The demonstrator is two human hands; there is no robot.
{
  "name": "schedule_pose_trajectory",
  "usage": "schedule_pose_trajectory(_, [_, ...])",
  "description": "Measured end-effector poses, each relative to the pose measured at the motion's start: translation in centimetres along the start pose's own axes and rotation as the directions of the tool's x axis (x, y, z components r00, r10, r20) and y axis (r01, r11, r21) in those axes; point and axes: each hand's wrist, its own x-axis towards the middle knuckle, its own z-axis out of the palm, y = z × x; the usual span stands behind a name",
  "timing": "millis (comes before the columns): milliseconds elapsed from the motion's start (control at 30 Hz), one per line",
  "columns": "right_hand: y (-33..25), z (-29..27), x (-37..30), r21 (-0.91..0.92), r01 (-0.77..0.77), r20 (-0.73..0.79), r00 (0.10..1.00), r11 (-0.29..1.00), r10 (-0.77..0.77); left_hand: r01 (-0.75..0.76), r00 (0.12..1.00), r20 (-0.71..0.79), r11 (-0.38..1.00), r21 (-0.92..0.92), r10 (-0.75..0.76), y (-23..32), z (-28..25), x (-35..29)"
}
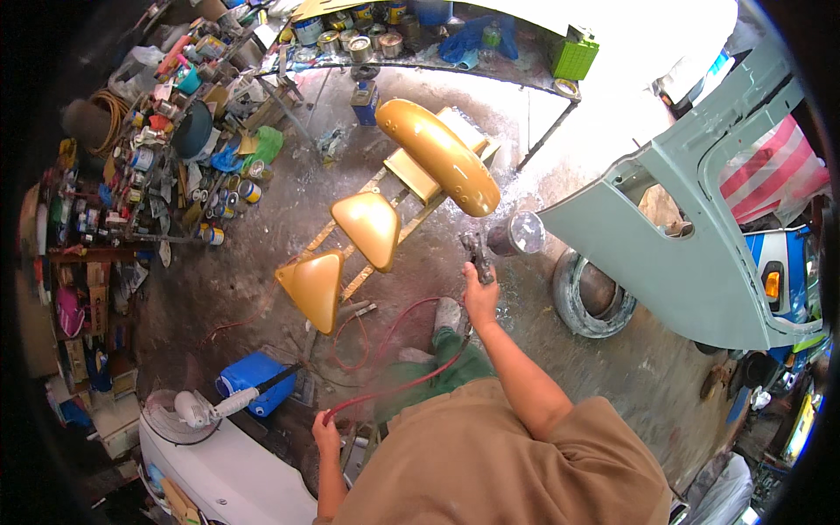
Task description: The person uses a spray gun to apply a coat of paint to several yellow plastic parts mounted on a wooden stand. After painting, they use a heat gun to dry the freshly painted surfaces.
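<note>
My right hand (480,299) is closed around the grip of a dark spray gun (477,251), held out ahead of me. A round grey cup (525,233) shows just right of the gun's head; I cannot tell whether it is joined to it. My left hand (325,430), low at my side, grips a red air hose (385,395) that loops across my legs. Ahead and left of the gun, a glossy gold mudguard (437,156) lies across one end of a narrow rack (409,229). Two gold triangular side panels (367,229) rest farther down it, nearer me.
A pale green vehicle body panel (665,254) stands at right beside a tire (594,296). Paint cans crowd a bench (429,66) at the back and shelves at left. Near my left are a blue jerrycan (256,382), a fan (185,411) and a white car panel (236,477).
</note>
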Motion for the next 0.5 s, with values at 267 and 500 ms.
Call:
schedule_pose_trajectory(267, [0.3, 4.3, 0.6, -0.350, 0.294, -0.224, 0.896, 0.889, -0.384, -0.065, 0.987, 0.136, 0.982, -0.179, 0.090, -0.1, -1.8, 3.4])
schedule_pose_trajectory(500, [0.1, 7.5, -0.9, -0.152, -0.033, -0.299, 0.954, 0.988, -0.014, 0.328, 0.911, 0.346, 0.902, -0.280, -0.224, -1.3, -5.3, 6.1])
